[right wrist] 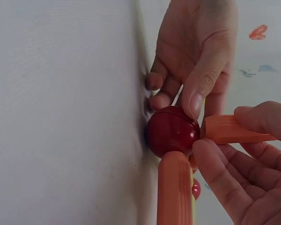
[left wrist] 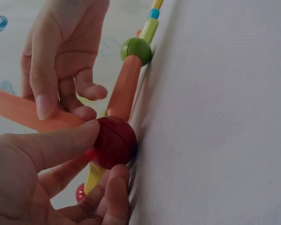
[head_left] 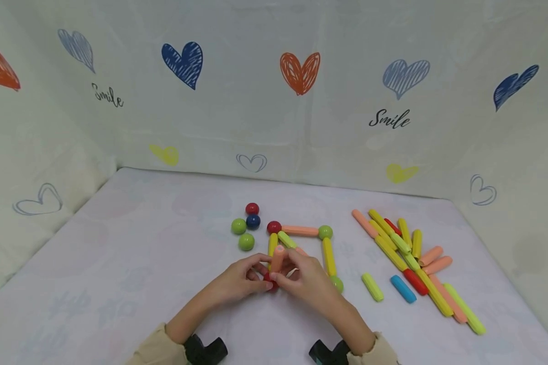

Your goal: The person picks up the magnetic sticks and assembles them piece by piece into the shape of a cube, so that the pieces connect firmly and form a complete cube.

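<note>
Standing between the right hand's (head_left: pixel 308 279) thumb and fingers: an orange stick (head_left: pixel 277 260).

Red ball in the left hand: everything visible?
The red ball is glossy, round and plastic-looking, with a thin dark seam. It sits low by the white tabletop, pinched by the left hand. An orange stick joins its side; the raised stick in the right hand meets or nearly meets its top.
</note>
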### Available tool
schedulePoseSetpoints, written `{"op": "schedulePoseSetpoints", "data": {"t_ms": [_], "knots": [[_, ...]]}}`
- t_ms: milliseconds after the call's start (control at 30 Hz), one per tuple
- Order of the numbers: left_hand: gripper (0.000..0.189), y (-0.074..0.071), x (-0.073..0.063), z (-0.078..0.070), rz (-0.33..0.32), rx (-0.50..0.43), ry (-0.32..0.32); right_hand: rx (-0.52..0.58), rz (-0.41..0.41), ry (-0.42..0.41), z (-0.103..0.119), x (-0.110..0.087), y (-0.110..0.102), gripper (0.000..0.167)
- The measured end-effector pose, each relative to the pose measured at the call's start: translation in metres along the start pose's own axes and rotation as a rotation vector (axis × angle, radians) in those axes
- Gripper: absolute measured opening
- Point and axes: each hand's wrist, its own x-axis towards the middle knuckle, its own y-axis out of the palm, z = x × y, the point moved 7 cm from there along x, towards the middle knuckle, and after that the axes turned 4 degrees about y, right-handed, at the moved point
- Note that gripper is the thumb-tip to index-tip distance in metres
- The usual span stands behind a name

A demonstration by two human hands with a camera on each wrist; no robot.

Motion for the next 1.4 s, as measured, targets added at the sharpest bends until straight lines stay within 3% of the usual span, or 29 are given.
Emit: {"op": "schedulePoseSetpoints", "data": {"t_ms": [300,700,967,1067,1267,1400], "knots": [[0.044,-0.001,0.001,0.0,0.026,-0.012,0.014,-0.051,-0.001,-0.013,0.002,0.0,0.003,0.017],[0.043,-0.001,0.003,0.0,0.007,-0.002,0.028,-0.099,0.014,-0.017,0.002,0.001,0.001,0.014],[0.04,-0.01,-0.002,-0.003,0.015,-0.01,0.053,-0.101,0.001,-0.024,0.003,0.0,0.003,0.014],[0.037,-0.02,-0.002,-0.003,-0.05,0.023,0.04,-0.102,-0.001,-0.01,0.002,0.0,0.004,0.014],[0.033,-0.048,-0.003,0.003,-0.287,0.082,-0.068,-0.121,-0.018,-0.01,0.003,0.0,0.007,0.015],[0.035,-0.055,-0.002,0.01,-0.334,0.112,-0.108,-0.124,-0.026,-0.004,0.004,0.0,0.008,0.014]]}}
